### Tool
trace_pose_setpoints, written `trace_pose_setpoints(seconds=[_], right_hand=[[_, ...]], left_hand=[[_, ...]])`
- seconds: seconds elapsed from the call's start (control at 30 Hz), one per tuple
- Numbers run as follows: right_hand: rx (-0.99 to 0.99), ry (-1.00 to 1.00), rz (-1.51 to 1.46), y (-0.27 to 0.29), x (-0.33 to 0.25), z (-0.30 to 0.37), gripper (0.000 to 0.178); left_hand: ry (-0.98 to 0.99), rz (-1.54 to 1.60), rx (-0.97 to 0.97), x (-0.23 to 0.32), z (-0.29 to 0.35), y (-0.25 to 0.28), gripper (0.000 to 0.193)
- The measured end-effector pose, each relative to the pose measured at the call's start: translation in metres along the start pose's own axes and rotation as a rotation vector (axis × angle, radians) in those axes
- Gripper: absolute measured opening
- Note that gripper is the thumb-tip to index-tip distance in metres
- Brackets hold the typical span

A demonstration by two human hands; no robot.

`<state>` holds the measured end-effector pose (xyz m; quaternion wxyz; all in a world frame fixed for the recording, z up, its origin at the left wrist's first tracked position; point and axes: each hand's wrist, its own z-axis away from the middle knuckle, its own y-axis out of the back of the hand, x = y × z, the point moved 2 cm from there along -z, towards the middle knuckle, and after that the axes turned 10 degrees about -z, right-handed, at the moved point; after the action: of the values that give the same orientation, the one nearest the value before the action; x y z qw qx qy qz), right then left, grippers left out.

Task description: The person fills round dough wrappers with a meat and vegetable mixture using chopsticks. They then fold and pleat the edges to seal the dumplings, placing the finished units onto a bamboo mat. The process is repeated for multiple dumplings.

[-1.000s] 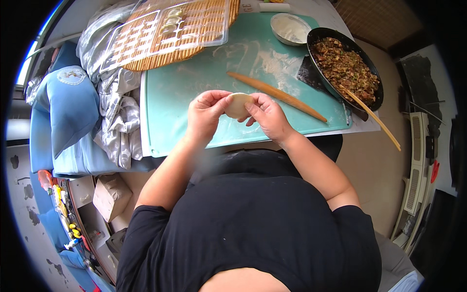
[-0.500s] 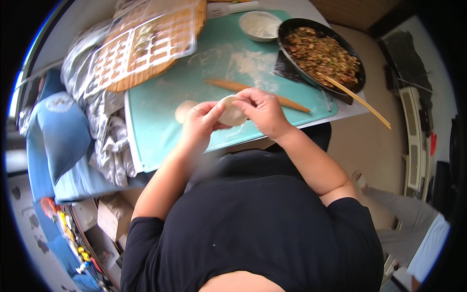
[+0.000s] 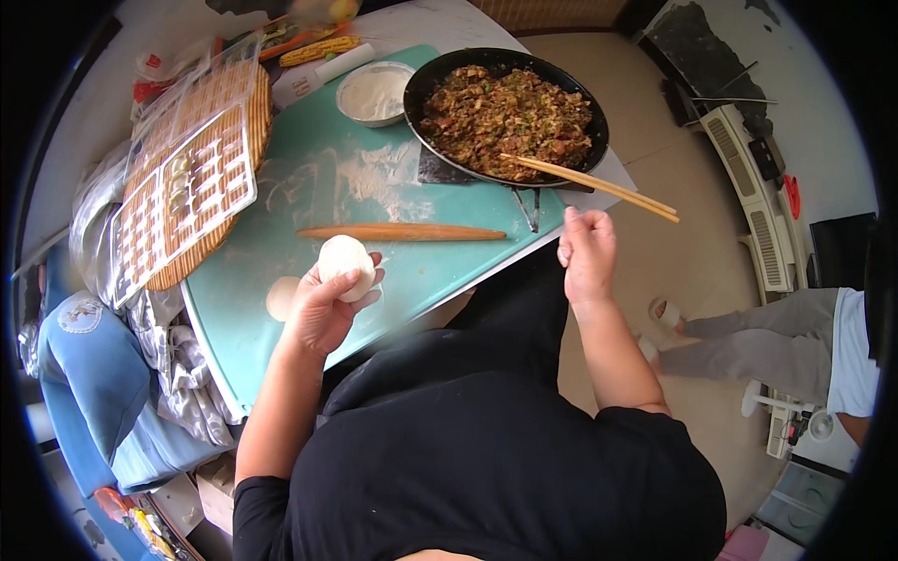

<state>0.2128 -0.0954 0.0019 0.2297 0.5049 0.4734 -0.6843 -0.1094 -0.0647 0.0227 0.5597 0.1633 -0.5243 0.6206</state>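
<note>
A round white dumpling wrapper (image 3: 346, 266) rests in my left hand (image 3: 327, 304), the thumb over its lower edge and the fingers behind it. My right hand (image 3: 589, 252) is raised off the table's edge, fingers curled in with nothing seen in them. Just above it, a pair of chopsticks (image 3: 608, 184) leans out over the rim of a black pan (image 3: 418, 131) of chopped brown and green filling (image 3: 510, 112). A second dough round (image 3: 282, 297) lies on the green mat (image 3: 243, 327), beside my left hand. Beyond that hand is a tapered wooden rolling pin (image 3: 402, 232).
At the back stands a bowl of flour (image 3: 374, 92), and loose flour dusts the mat. A woven tray (image 3: 253, 140) bearing plastic dumpling trays (image 3: 201, 187), a few pieces in them, lies left. Corn (image 3: 320, 50) sits at the far edge. Another person's legs (image 3: 748, 337) show at right.
My hands have parted. The left keeps the wrapper, while the right has let go of it and moved right toward the chopsticks. The whole view has turned and shifted.
</note>
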Motion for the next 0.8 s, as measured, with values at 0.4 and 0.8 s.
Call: trace_pose_setpoints(seconds=[0.4, 0.8], right_hand=[[-0.113, 0.224, 0.028, -0.029, -0.046, -0.077, 0.016], [-0.150, 0.338, 0.261, -0.014, -0.117, -0.097, 0.029]], left_hand=[[0.065, 0.032, 0.066, -0.016, -0.029, -0.029, 0.040], [0.104, 0.150, 0.164, -0.031, -0.031, -0.014, 0.036]])
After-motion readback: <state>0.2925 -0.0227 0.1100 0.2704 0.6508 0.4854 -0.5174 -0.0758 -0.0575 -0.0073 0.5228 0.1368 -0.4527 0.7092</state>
